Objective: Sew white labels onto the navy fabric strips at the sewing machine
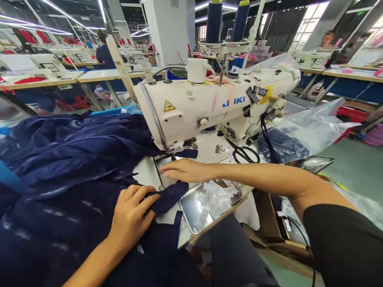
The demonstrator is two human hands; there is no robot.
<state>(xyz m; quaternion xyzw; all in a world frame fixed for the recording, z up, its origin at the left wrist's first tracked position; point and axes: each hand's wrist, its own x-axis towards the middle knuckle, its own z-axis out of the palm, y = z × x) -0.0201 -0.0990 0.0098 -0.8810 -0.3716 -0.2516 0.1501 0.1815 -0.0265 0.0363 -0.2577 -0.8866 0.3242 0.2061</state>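
My left hand [133, 209] is closed on the edge of a navy garment [74, 151], its fingers bent over a narrow piece of the cloth. Stretched out and low over the sewing machine's bed, my right hand [185, 170] points left just in front of the needle area. Nothing shows in its fingers, though their undersides are hidden. The white sewing machine [185, 103] stands directly behind both hands. Below my right forearm, a metal tray [190, 205] holds several white printed labels [214, 199]. The garment spreads in a heap across the left side.
Black-handled scissors [245, 154] lie right of the machine bed. A white mug [196, 70] stands on the machine, with navy thread cones [214, 22] behind. Clear plastic bags [311, 127] sit at right, above a cardboard box [266, 223]. People and other workstations are farther back.
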